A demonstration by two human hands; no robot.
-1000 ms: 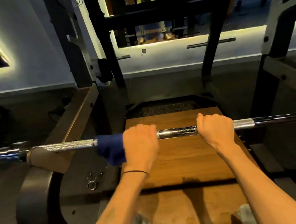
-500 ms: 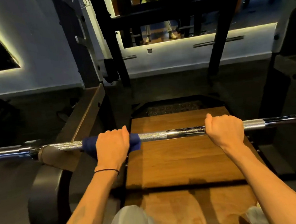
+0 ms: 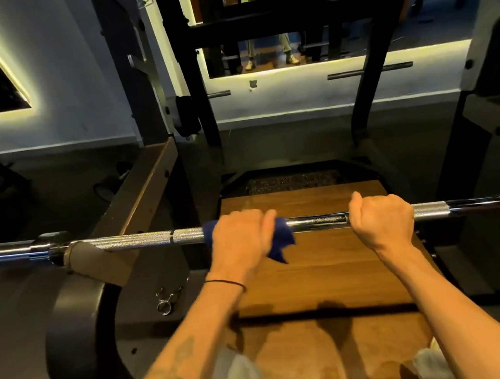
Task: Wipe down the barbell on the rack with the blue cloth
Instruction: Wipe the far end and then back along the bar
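The barbell [image 3: 316, 222] runs level across the view, its left part resting on the padded rack arm [image 3: 103, 260], and everything else is placed from it. The left hand [image 3: 241, 239] is curled over the bar's middle section, grasping the blue cloth [image 3: 281, 241] wrapped around the shaft; a loose corner of the cloth hangs just below the bar on the hand's right side, and a sliver of blue shows at the hand's left edge. A thin black band circles that wrist. The right hand [image 3: 381, 222] is clenched directly around the bare steel further right along the bar, thumb up, with a smooth shiny stretch of shaft between the two hands. Knurled sections lie to the left of the cloth and just right of the right hand. Beneath the bar is a wooden platform [image 3: 327, 276], and a metal spring collar [image 3: 166, 301] lies on the floor below the bar's left part.
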